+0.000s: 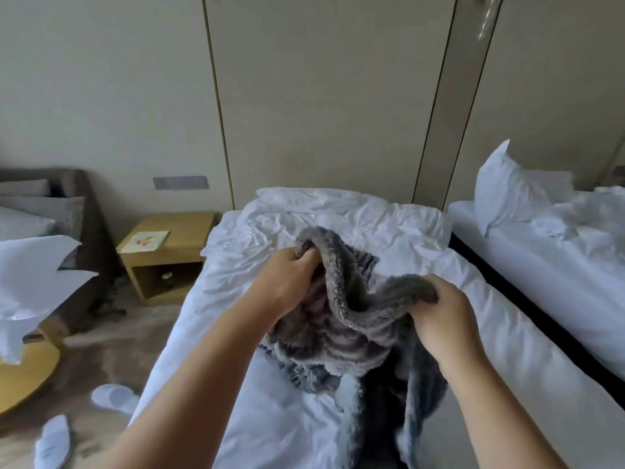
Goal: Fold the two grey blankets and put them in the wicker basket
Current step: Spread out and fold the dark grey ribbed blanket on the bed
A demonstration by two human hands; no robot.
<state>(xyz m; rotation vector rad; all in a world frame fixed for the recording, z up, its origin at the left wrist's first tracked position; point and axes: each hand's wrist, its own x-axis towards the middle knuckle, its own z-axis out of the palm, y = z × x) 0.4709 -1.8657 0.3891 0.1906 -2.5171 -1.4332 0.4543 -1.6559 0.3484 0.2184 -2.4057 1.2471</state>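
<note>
A fluffy grey blanket (341,336) lies bunched on the white bed (257,394) and hangs down toward me at the bottom edge. My left hand (291,279) grips its upper edge, raised a little above the bed. My right hand (443,316) grips the same edge further right, so a fold of blanket sags between both hands. Whether the grey pile is one blanket or two I cannot tell. No wicker basket is in view.
A second white bed (554,265) with a pillow (507,187) stands on the right across a narrow dark gap. A wooden bedside table (162,255) is on the left, beside a grey sofa (67,211). White slippers (115,397) lie on the floor near a round wooden table (23,377).
</note>
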